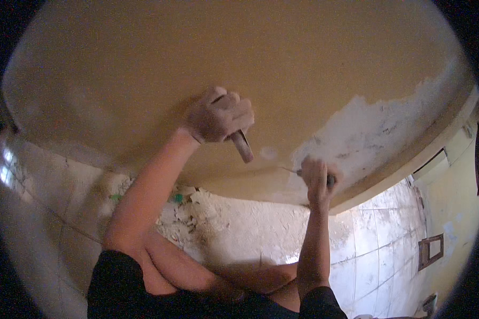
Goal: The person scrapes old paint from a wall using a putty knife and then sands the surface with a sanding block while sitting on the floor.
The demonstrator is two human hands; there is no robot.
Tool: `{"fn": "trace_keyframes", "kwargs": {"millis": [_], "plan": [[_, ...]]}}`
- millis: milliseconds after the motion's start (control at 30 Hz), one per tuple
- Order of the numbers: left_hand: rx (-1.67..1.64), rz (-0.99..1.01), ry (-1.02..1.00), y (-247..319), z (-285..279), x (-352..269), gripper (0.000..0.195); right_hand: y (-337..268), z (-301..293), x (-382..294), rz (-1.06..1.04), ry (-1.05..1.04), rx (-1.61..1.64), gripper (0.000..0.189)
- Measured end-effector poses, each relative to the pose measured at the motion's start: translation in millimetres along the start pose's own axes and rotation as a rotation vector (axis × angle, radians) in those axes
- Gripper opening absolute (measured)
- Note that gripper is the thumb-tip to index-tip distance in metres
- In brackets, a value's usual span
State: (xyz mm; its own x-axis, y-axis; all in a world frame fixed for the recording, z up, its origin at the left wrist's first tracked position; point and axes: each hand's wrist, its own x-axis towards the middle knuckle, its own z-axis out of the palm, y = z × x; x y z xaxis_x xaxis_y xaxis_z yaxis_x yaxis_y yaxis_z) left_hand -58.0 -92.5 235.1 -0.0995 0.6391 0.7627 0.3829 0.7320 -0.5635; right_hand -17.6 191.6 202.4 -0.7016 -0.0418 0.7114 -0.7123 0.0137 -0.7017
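Observation:
Before me rises an ochre-painted wall point(263, 60), with a ragged pale patch point(355, 127) at its right where the paint is off. My left hand point(219, 115) is closed around a tool whose rounded handle point(243, 147) sticks out below the fist; its other end is hidden. Lower and to the right, my right hand point(317, 179) grips a dark-handled scraper point(299, 172). Its thin blade points left, against or very near the wall by the patch's lower left edge. A small pale round spot point(268, 152) shows on the paint between my hands.
Paint flakes and crumbled debris point(195, 207) lie along the wall's foot, with a small green piece point(178, 197) among them. My bent legs point(191, 263) are close to it. Floor tiles point(375, 235) extend right, toward a wooden frame point(431, 251) and a yellowish wall point(459, 215).

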Motion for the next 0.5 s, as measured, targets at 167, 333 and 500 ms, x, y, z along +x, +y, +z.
{"fn": "trace_keyframes", "kwargs": {"millis": [167,333,500], "plan": [[-0.029,-0.035,0.128,9.9,11.9,12.0,0.011,-3.3,-32.5,-14.7,-0.056,0.004,-0.207,0.047],[-0.004,-0.032,0.108,-0.4,5.7,8.0,0.010,-18.9,-32.3,-7.2,-0.280,-0.034,-0.657,0.047],[0.015,-0.019,0.006,1.3,5.1,8.3,0.010,-18.6,-14.1,9.8,-0.307,-0.066,0.050,0.037]]}}
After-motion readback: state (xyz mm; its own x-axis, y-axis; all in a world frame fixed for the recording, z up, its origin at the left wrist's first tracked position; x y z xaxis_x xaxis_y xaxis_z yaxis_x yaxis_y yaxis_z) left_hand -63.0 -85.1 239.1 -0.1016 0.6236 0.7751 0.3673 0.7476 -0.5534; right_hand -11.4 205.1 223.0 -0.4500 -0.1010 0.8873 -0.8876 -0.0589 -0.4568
